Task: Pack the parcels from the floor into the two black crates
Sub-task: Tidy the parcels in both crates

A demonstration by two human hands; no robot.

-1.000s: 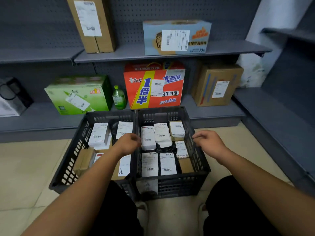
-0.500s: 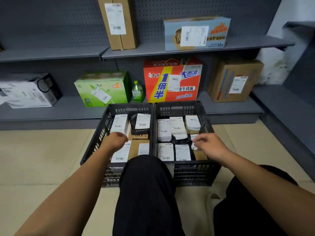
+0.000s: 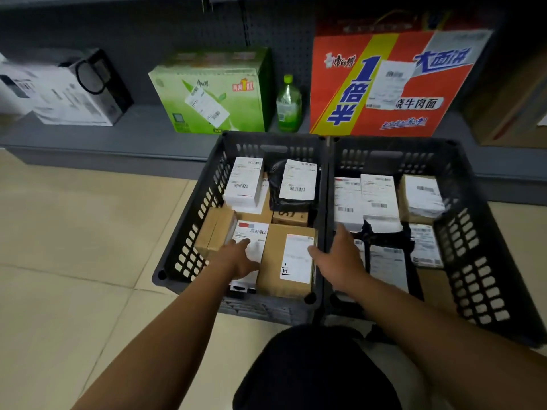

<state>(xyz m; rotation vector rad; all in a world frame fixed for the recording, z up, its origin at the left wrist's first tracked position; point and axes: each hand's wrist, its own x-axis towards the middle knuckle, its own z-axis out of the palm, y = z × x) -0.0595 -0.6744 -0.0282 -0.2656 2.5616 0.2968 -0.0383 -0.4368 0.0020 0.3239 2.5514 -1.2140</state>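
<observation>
Two black crates stand side by side on the floor, the left crate (image 3: 183, 229) and the right crate (image 3: 473, 241), both filled with labelled parcels. My left hand (image 3: 239, 258) lies fingers spread on a white-labelled parcel (image 3: 254, 232) in the left crate's near part. Just to its right sits a brown box with a white label (image 3: 275, 273). My right hand (image 3: 337, 258) rests open over the wall shared by the crates, thumb touching that brown box's right edge. Neither hand holds a parcel. The right crate holds several white and black parcels (image 3: 379, 196).
A low grey shelf (image 3: 142, 128) behind the crates carries a white box (image 3: 65, 93), a green carton (image 3: 213, 93), a green bottle (image 3: 288, 105), a red noodle carton (image 3: 393, 81) and a brown carton (image 3: 512, 113). Beige floor tiles (image 3: 83, 247) lie to the left. My black-clad knee (image 3: 313, 371) is at the bottom.
The view has dropped closer to the crates. My left hand has moved down onto the parcel in the left crate. My right hand has shifted left from the right crate to the shared wall.
</observation>
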